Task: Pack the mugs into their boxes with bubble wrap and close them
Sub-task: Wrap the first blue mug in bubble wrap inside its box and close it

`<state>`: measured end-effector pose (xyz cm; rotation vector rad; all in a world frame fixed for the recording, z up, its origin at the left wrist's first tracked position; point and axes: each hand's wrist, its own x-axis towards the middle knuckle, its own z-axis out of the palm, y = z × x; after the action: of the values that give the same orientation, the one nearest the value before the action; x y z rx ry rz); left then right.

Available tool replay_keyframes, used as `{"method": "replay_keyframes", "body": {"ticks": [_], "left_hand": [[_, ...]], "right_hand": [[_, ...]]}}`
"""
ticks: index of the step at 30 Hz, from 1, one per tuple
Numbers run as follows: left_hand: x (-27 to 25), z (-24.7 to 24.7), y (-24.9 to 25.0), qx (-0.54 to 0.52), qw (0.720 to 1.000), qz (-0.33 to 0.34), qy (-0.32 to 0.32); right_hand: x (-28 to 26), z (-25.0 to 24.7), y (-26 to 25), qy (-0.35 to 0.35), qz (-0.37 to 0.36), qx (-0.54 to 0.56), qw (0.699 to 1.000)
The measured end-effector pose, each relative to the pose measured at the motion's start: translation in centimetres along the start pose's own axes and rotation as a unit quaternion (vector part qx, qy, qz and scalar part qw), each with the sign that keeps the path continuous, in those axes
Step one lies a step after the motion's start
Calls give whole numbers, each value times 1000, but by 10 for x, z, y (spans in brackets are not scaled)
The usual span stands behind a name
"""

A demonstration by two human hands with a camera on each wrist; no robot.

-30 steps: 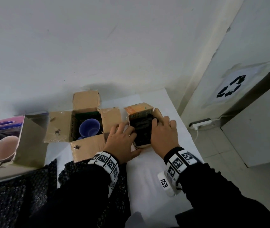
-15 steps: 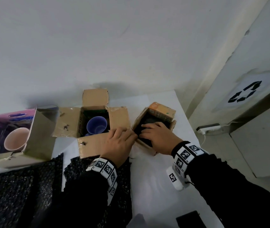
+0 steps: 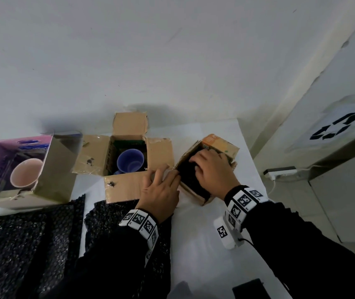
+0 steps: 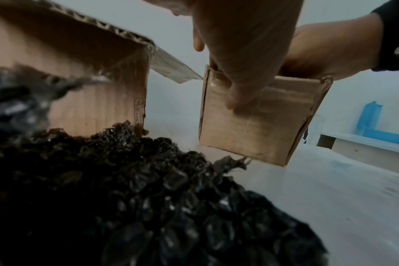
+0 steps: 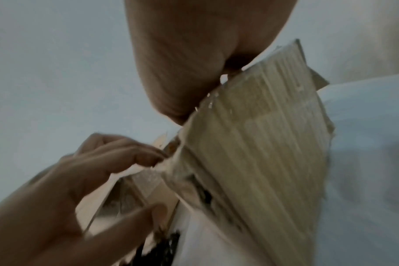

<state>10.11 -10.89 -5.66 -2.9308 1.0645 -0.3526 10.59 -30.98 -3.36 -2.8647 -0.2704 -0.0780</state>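
Cardboard box (image 3: pixel 210 167) sits between both hands, right hand (image 3: pixel 214 169) pressing inside.

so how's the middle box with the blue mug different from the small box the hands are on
The middle box stands with all four flaps spread wide, its blue mug bare and in plain view; the small box is tipped and filled with black bubble wrap. Nobody touches the middle box; the right hand presses into the small one. Both are brown cardboard and unclosed.

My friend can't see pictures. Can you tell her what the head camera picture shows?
Two hands work at a small cardboard box stuffed with black bubble wrap: the right hand presses inside, the left hand touches its edge. Beside it, a blue mug sits in an open box.
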Motion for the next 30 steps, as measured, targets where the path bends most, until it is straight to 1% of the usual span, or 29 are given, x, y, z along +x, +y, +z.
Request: {"method": "replay_keyframes", "body": {"ticks": [1, 2, 4, 6, 9, 12, 16, 18, 22, 25, 28, 30], "left_hand": [[1, -1, 0, 1, 1000, -2, -6], [2, -2, 0, 2, 1000, -2, -12], [2, -3, 0, 0, 1000, 0, -20], [2, -4, 0, -8, 1000, 0, -26], [0, -5, 0, -15, 999, 1, -31], [0, -5, -1, -21, 999, 5, -34], [4, -7, 0, -21, 999, 10, -36], [7, -8, 1, -16, 999, 13, -40], [11, -8, 4, -2, 999, 22, -46], [13, -9, 3, 7, 998, 33, -43], [15, -10, 3, 19, 998, 41, -47], [16, -9, 6, 12, 998, 35, -46]], "right_hand": [[4, -3, 4, -7, 17, 8, 1000], [9, -6, 6, -29, 13, -3, 999], [18, -11, 8, -74, -18, -38, 996], [25, -11, 8, -83, -35, -42, 995], [27, -8, 10, -84, -37, 4, 996], [24, -5, 9, -26, -34, 77, 996], [24, 1, 7, 49, -36, 106, 993], [22, 4, 7, 64, -34, 101, 992], [19, 8, 8, 63, -48, 53, 995], [19, 8, 11, 36, -54, 20, 998], [20, 5, 8, -22, -43, 12, 999], [22, 4, 7, -49, -41, -8, 998]]}}
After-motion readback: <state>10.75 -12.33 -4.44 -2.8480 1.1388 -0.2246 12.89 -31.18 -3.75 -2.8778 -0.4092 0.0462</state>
